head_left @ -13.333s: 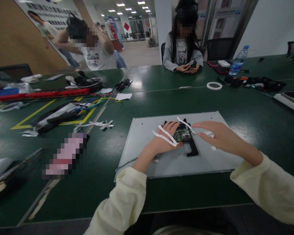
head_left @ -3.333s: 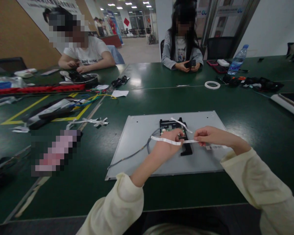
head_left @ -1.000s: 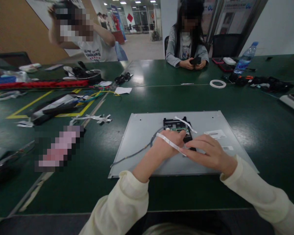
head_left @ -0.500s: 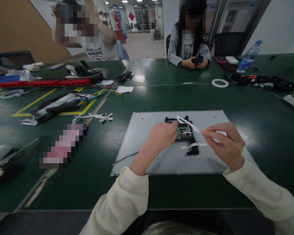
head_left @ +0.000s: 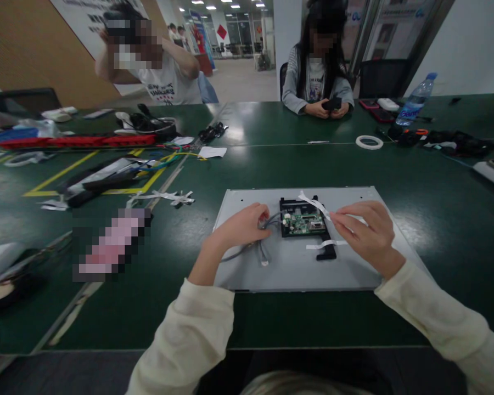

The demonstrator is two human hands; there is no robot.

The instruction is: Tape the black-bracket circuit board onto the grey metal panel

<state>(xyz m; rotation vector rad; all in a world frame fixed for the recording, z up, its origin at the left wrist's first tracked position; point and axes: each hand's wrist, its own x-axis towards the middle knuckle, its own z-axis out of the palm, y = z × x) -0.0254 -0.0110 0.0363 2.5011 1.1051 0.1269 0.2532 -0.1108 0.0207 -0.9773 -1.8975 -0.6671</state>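
Surface [head_left: 255, 170]: dark green; a grey panel [head_left: 288, 280] lies flat on it
Right hand [head_left: 366, 227]: fingertips pinched on one end of a white strip [head_left: 313, 202]
Left hand [head_left: 241, 226]: curled loosely about a grey cable [head_left: 263, 251]; cannot tell whether it grips
Handling: best to hold the strip by its end, untwisted; the cable probably wants no tug
Strip: reaches leftward from the right hand, over the black frame [head_left: 327, 255]
Circuit board [head_left: 301, 224]: in the frame, between both hands
Second strip [head_left: 315, 246]: across the frame's leg

Both forearms [head_left: 193, 323] reach forward, the left hand [head_left: 242, 226] curled inward, the right hand [head_left: 367, 233] in a pinch.
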